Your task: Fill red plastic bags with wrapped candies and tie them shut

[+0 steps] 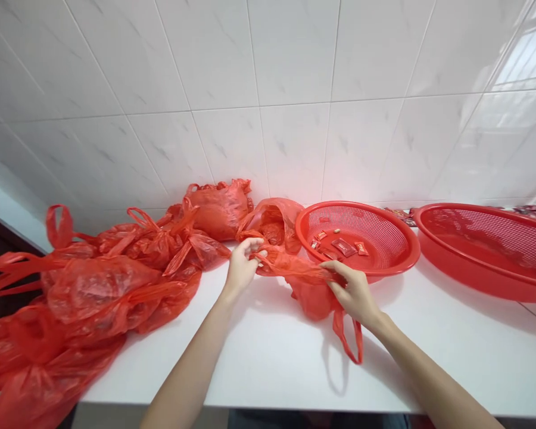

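Note:
My left hand [242, 265] pinches one end of a red plastic bag [304, 280] just above the white counter [272, 351]. My right hand [352, 292] grips the same bag at its other end, so the bag is stretched between the two hands. A handle loop of the bag hangs down below my right hand. Right behind the bag stands a red mesh basket [384, 220] with a few small wrapped sweets [343, 245] in it.
A heap of filled red plastic bags [116, 268] covers the counter's left side and runs back to the white tiled wall [268, 89]. A second, larger red basket [486, 250] sits at the right. The counter's front edge runs along the bottom.

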The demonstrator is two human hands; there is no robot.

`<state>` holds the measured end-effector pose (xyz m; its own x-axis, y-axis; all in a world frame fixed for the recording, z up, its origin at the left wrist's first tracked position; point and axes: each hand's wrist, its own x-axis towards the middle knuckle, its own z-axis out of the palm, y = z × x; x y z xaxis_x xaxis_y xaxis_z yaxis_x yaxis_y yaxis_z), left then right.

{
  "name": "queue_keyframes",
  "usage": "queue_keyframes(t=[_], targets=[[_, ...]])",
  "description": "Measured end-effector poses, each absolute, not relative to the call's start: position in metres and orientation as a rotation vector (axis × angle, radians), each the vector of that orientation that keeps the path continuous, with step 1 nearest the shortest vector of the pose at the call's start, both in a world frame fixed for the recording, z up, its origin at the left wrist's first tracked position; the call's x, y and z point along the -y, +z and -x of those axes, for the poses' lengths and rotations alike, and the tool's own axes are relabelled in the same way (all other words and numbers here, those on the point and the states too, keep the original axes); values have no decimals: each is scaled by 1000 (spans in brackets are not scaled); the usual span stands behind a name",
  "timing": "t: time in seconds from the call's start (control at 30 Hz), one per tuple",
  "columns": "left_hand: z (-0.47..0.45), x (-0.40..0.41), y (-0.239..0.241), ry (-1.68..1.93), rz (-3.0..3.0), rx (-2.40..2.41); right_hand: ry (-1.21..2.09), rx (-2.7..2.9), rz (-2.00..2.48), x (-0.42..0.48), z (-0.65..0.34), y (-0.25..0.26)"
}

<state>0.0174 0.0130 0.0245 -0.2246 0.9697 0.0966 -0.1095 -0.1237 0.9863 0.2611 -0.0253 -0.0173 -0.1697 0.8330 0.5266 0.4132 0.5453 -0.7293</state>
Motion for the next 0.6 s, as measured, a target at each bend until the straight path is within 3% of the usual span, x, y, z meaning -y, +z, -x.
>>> queue_keyframes(t=[0.3,0.6], targets=[[17,7,47,927,-1575,-1102,467,1825,1205,29,-264,-10],[-26,18,31,1153,-1758,-1011,679,1886,1096,36,-253,-10]])
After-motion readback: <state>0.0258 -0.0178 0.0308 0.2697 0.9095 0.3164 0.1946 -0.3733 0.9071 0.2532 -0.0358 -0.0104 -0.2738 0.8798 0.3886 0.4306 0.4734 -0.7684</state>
